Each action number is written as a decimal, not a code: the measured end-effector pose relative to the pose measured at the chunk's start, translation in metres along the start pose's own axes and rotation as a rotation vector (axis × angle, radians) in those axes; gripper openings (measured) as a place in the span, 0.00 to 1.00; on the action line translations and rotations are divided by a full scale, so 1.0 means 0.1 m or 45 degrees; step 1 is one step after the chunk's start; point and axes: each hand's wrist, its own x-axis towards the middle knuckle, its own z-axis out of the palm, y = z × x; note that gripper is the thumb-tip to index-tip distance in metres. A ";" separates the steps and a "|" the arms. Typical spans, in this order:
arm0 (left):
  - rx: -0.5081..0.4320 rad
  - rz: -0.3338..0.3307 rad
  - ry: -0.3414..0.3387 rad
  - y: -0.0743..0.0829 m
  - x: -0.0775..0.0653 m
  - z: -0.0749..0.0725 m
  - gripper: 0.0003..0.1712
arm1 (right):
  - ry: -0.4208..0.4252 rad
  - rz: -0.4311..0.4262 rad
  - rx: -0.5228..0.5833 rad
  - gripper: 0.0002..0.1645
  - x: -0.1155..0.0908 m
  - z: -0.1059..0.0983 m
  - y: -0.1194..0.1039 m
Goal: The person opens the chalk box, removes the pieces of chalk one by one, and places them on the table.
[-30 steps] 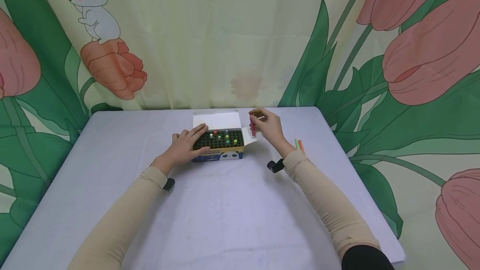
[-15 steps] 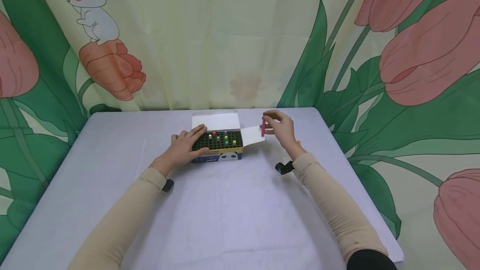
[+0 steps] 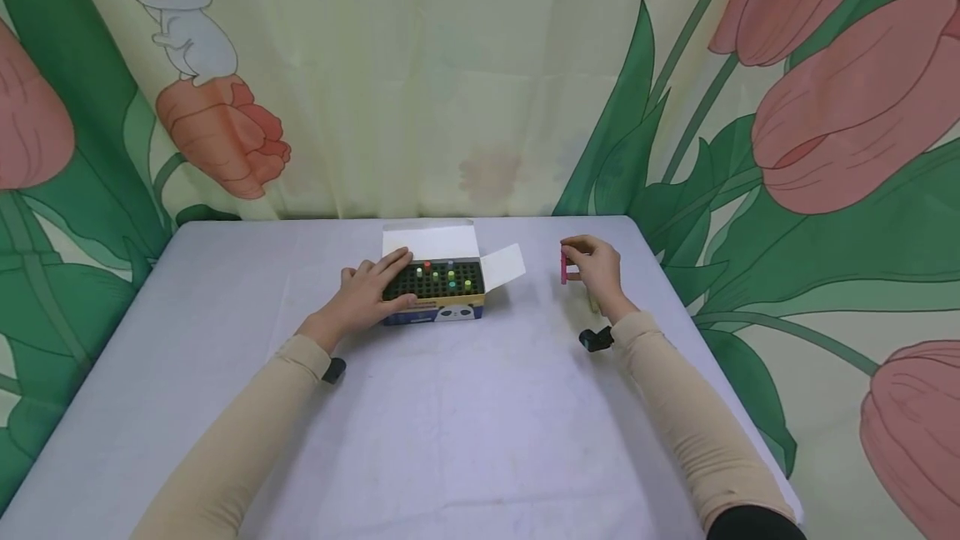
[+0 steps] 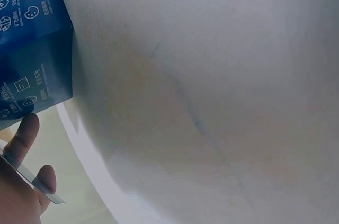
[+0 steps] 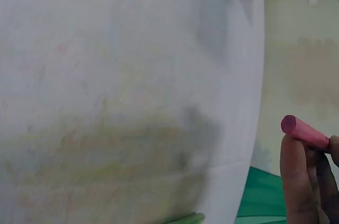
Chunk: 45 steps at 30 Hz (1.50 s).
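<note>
My right hand (image 3: 597,269) pinches a pink stick of chalk (image 3: 564,265) upright between thumb and fingers, right of the box. In the right wrist view the pink chalk (image 5: 306,131) shows its round end above the fingertips. My left hand (image 3: 360,297) rests on the left end of the blue and yellow chalk box (image 3: 435,312), thumb along the front edge, other fingers stretched toward the far side. The left wrist view catches two fingertips (image 4: 26,131) beside the blue box wall (image 4: 34,65). Several coloured chalk tops (image 3: 452,276) stand in the black holed insert (image 3: 405,280).
The box's white lid (image 3: 430,240) lies folded back behind it, and a side flap (image 3: 504,267) sticks out to the right. A green stick (image 5: 188,218) lies on the white tablecloth (image 3: 450,423), mostly hidden by my right hand in the head view. A printed curtain (image 3: 420,90) hangs behind.
My right hand has carried the pink chalk rightward, from beside the box's flap out over the right of the table. The left hand has stayed on the box.
</note>
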 end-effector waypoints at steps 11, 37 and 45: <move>0.014 0.020 0.019 -0.04 0.01 0.04 0.50 | 0.070 0.002 -0.461 0.15 0.02 -0.15 0.34; -0.001 -0.007 -0.008 -0.01 -0.01 -0.01 0.49 | -0.010 -0.004 -0.713 0.13 -0.06 -0.23 0.50; 0.012 0.001 -0.001 -0.02 0.00 0.01 0.50 | -0.037 0.010 -0.748 0.13 -0.05 -0.25 0.49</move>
